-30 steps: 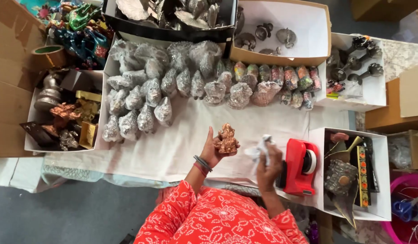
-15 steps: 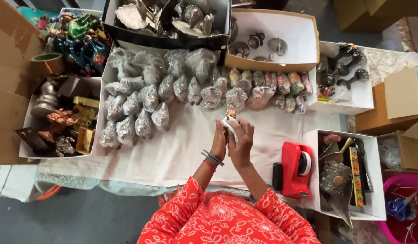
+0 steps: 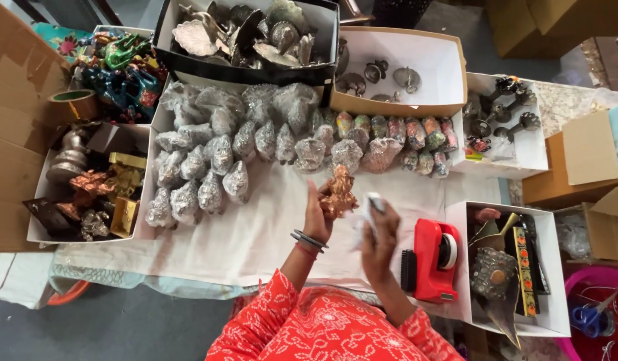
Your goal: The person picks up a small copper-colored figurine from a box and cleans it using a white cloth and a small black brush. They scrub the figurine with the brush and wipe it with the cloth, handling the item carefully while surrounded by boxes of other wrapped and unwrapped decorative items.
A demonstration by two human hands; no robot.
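Observation:
My left hand (image 3: pixel 317 217) holds a small copper-coloured figurine (image 3: pixel 338 190) upright over the white cloth-covered table (image 3: pixel 255 227). My right hand (image 3: pixel 378 238) is just to the right of it, closed on a crumpled white cloth (image 3: pixel 364 212), a little apart from the figurine. Rows of small figures wrapped in clear plastic (image 3: pixel 222 154) lie on the cloth just beyond my hands.
A red tape dispenser (image 3: pixel 432 261) sits to the right of my right hand. White boxes of metal figures and ornaments (image 3: pixel 88 187) (image 3: pixel 509 267) flank the table, and more boxes (image 3: pixel 255 33) (image 3: pixel 402 67) line the far side. A roll of brown tape (image 3: pixel 71 103) rests at the left.
My right hand had pressed the white cloth against the figurine; it has now drawn back to the right and down, leaving the figurine uncovered in my left hand.

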